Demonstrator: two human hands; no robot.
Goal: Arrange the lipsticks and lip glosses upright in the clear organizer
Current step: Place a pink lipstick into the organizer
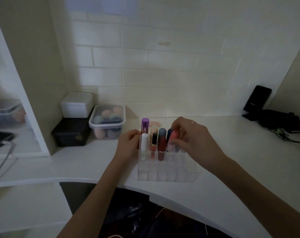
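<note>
We slotted a pink lip gloss into the organizer's back rows.

The slim pink-capped lip gloss tube point(171, 141) looked light, rigid and slick, best pinched near its cap; our right hand point(192, 136) pinched it there, tilted, over the clear acrylic grid organizer point(166, 170) on the white counter point(231, 160), while our left hand point(128, 145), fingers curled, steadied the organizer's left wall.

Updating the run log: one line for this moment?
left hand: steadies clear acrylic organizer | right hand: lowering pink-capped tube into slot | front rows: unfilled
</note>
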